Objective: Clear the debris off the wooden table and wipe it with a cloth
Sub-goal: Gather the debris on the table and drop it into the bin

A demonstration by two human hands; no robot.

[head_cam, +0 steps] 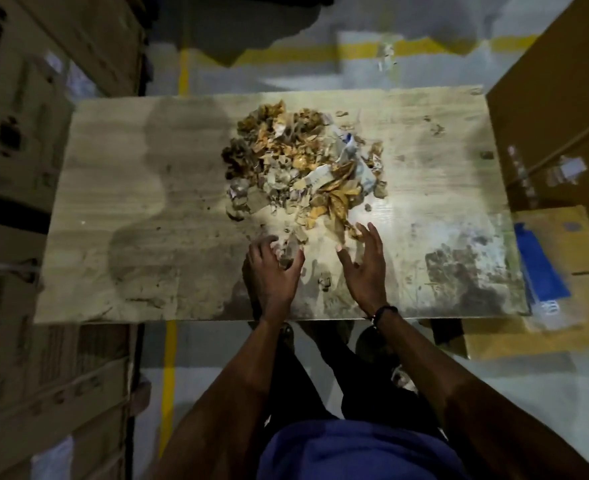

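Stacked cardboard boxes (26, 133) are standing along the left side of the aisle, close beside the wooden table (119, 209), whose left half is showing only grey smears, dust and a broad shadow. Toward the middle, the debris (296, 168) is lying in one heap on the tabletop, slightly toward the far edge: brown and ochre flakes that look like dried leaves or torn card, grey chunks, and some white and blue paper scraps on its right side. Loose crumbs are trailing from the heap toward the near edge. The person's left hand (274, 271) is resting low over those crumbs, fingers spread and lightly bent, gripping nothing that can be made out. The right hand (365, 268) is hovering just beside it, palm turned inward, fingers straight and apart, fingertips reaching the heap's near fringe; a dark band is sitting at that wrist. The two hands are facing each other with a gap between, which suggests they are being set to gather the strays or scoop the pile together. Right of the hands, the tabletop is carrying a dark grimy patch (459, 271) near the front corner, so wiping is not yet done. No cloth is visible. More boxes (556, 116) are standing at the right.
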